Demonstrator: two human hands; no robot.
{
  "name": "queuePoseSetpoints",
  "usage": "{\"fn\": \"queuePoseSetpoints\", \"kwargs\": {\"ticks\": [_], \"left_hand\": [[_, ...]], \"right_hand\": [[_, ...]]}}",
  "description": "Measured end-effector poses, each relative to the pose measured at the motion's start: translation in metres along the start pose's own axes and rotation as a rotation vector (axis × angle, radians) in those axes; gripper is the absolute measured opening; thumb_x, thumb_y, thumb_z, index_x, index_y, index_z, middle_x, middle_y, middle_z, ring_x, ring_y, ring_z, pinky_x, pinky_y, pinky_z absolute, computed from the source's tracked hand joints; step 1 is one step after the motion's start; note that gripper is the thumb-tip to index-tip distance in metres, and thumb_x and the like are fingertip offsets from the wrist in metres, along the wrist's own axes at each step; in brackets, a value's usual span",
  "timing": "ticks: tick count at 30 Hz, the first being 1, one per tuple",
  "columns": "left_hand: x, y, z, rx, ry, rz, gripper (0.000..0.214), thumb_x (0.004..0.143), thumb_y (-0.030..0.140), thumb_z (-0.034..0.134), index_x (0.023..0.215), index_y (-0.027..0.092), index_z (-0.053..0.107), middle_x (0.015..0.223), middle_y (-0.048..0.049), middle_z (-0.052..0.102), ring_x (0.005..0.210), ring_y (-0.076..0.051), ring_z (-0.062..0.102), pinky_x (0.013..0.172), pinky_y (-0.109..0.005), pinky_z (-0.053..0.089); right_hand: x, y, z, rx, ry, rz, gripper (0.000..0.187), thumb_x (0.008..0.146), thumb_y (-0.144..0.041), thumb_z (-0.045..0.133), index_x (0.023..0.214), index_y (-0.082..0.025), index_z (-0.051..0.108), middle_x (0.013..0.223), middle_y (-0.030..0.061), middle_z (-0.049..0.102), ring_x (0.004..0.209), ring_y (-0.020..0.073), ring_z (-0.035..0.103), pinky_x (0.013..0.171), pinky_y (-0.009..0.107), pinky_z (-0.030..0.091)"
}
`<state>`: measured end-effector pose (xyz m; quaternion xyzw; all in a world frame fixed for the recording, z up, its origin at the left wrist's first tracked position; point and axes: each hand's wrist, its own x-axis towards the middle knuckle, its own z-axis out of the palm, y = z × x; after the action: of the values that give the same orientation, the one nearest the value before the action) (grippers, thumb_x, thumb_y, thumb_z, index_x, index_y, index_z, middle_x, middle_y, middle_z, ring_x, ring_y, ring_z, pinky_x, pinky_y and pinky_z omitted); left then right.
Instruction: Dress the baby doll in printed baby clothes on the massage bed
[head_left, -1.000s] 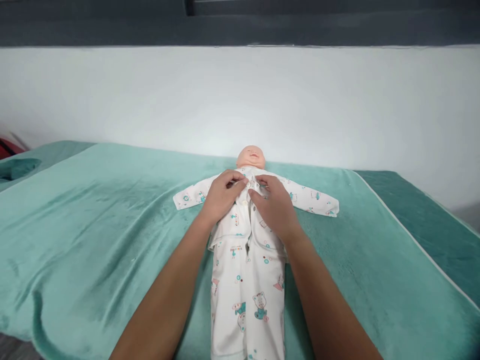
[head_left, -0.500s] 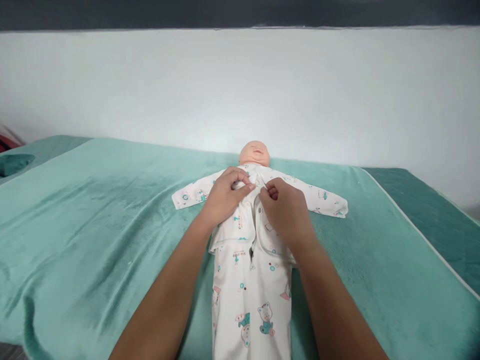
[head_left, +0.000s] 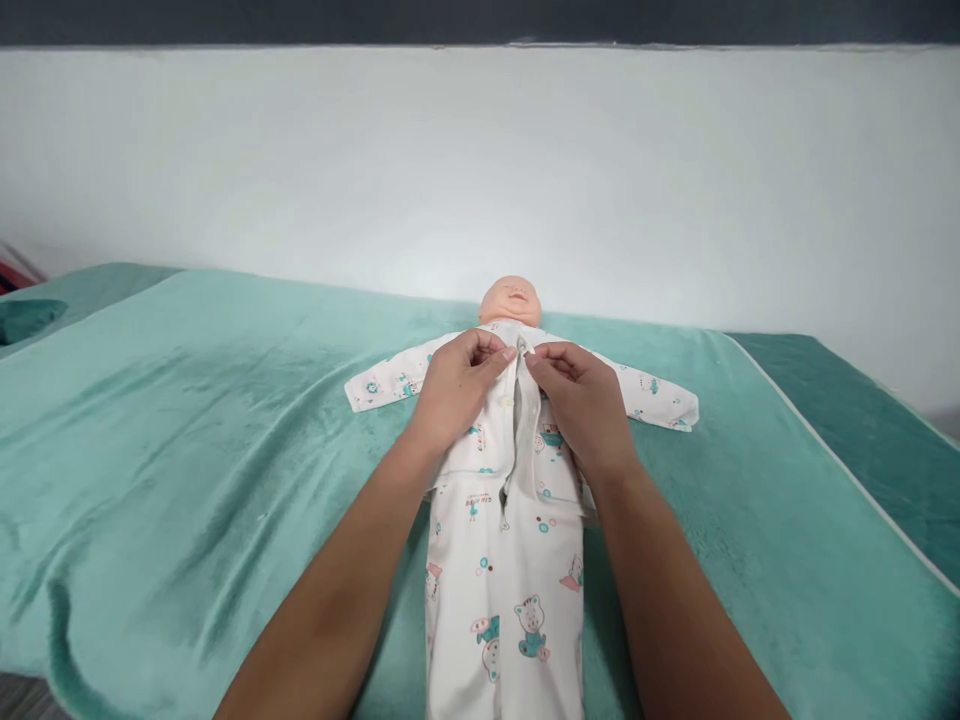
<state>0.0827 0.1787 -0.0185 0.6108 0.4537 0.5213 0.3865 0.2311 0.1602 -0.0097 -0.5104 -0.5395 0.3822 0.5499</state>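
Observation:
A baby doll (head_left: pixel 511 300) lies on its back, dressed in a white printed jacket (head_left: pixel 469 455) with its sleeves spread and white printed pants (head_left: pixel 504 590). At the upper chest, my left hand (head_left: pixel 459 388) pinches one front edge of the jacket between thumb and fingertips. My right hand (head_left: pixel 585 400) pinches the opposite edge close beside it. Below my fingers the two front edges hang apart, with a small button visible on the left one. Whatever fastening lies right at my fingertips is mostly hidden.
A green plush blanket (head_left: pixel 225 420) with some folds covers the surface around the doll. Darker green cloth (head_left: pixel 862 420) shows at the right. A white wall (head_left: pixel 480 170) rises behind the doll's head.
My right hand has turned and come level with my left, and its thumb now shows at the jacket edge. The right front edge is lifted more, widening the gap below.

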Motion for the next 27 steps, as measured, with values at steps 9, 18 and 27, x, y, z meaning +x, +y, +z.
{"fn": "queuePoseSetpoints", "kwargs": {"ticks": [9, 18, 27], "left_hand": [[-0.0003, 0.001, -0.0014, -0.052, -0.037, -0.011, 0.02, 0.083, 0.04, 0.07, 0.082, 0.02, 0.068, 0.076, 0.0005, 0.063, 0.071, -0.013, 0.053, 0.066, -0.027, 0.04], [0.0, -0.0029, -0.0028, -0.076, -0.06, 0.007, 0.013, 0.083, 0.032, 0.068, 0.087, 0.02, 0.07, 0.083, -0.0018, 0.071, 0.078, -0.016, 0.062, 0.073, -0.028, 0.047], [-0.0003, -0.0008, -0.0085, -0.061, -0.146, 0.024, 0.017, 0.085, 0.034, 0.068, 0.094, 0.02, 0.068, 0.085, -0.0012, 0.069, 0.081, -0.015, 0.064, 0.076, -0.028, 0.048]], "right_hand": [[-0.0028, -0.0001, -0.0008, -0.018, -0.043, 0.027, 0.021, 0.079, -0.036, 0.07, 0.092, -0.02, 0.071, 0.079, 0.0, 0.067, 0.065, 0.012, 0.056, 0.053, 0.022, 0.044], [-0.0025, 0.002, -0.0021, -0.097, -0.095, -0.012, 0.021, 0.078, -0.032, 0.073, 0.094, -0.02, 0.068, 0.082, 0.0006, 0.068, 0.073, 0.0132, 0.062, 0.065, 0.026, 0.05], [-0.0036, 0.0035, 0.0016, -0.337, -0.082, -0.135, 0.015, 0.08, -0.025, 0.067, 0.094, -0.021, 0.062, 0.073, -0.0026, 0.066, 0.066, 0.0138, 0.059, 0.067, 0.03, 0.048]]}}
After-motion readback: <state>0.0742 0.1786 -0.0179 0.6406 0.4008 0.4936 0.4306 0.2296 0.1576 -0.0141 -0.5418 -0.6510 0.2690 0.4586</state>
